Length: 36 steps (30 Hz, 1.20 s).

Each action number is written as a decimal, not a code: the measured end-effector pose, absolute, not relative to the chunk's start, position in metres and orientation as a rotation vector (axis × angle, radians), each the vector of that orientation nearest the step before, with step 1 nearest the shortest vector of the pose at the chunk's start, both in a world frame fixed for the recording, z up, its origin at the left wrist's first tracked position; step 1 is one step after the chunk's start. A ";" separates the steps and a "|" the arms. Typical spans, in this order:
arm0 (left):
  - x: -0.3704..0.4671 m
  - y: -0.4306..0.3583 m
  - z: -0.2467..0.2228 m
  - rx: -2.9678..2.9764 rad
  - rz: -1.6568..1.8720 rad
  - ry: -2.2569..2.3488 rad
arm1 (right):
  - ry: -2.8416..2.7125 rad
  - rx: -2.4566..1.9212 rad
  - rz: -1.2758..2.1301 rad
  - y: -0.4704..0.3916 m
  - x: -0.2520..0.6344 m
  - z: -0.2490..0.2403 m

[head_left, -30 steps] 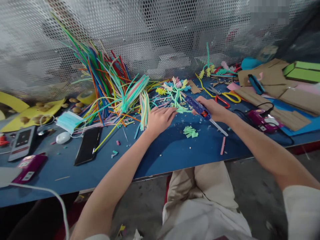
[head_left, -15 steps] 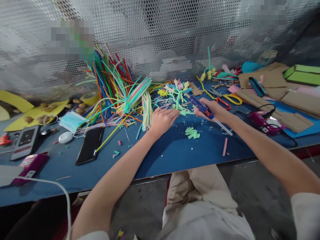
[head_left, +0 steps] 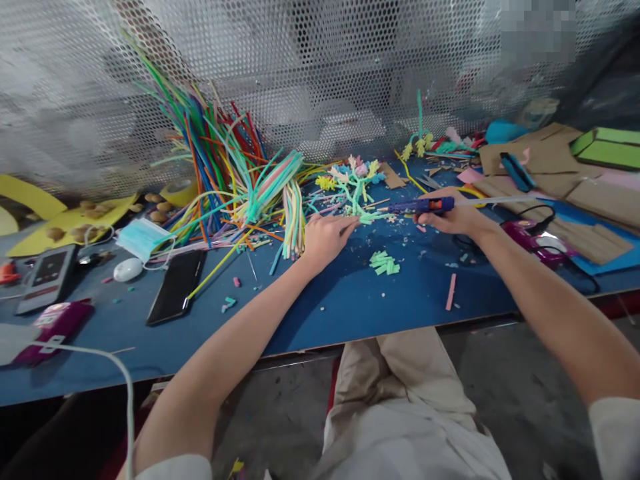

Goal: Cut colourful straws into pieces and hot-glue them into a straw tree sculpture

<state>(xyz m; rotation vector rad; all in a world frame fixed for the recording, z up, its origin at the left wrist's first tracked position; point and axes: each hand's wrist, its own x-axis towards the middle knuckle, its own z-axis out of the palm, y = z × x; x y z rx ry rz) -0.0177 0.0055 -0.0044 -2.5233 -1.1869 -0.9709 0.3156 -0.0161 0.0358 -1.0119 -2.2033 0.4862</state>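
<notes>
My right hand is wrapped round a dark blue glue gun, its nozzle pointing left and a clear glue stick out of its back. Its tip is close to a mint green pipe-cleaner piece. At that piece's left end, the fingers of my left hand are pressed together; the fingertips touch or hold it. Just behind stands a branching green stem topped with pink, blue and yellow tufts. Short mint green pieces lie in a small pile in front.
Bundles of coloured pipe cleaners spread at the left back. A black phone, mask and white mouse lie left. Cardboard, a purple device with a black cable, and a pink strip are right.
My right hand has moved right, and the glue gun has turned from slanting to nearly level, its nozzle now near the green piece. My left hand has hardly moved.
</notes>
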 end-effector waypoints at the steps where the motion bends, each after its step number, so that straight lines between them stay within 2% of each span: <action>1: -0.017 0.005 -0.004 -2.524 -0.979 -1.194 | -2.220 -1.024 0.490 -0.016 0.315 0.035; 6: -0.017 0.004 -0.002 -2.539 -1.004 -1.164 | -2.195 -1.057 0.575 -0.017 0.310 0.032; 13: -0.016 0.001 0.000 -2.498 -0.957 -1.123 | -2.259 -1.127 0.405 -0.015 0.308 0.032; 27: -0.014 -0.008 0.003 -2.523 -0.879 -1.078 | -2.132 -1.069 0.561 -0.013 0.313 0.022; 36: -0.014 -0.007 0.004 -2.514 -0.850 -1.080 | -2.203 -1.082 0.408 -0.008 0.314 0.020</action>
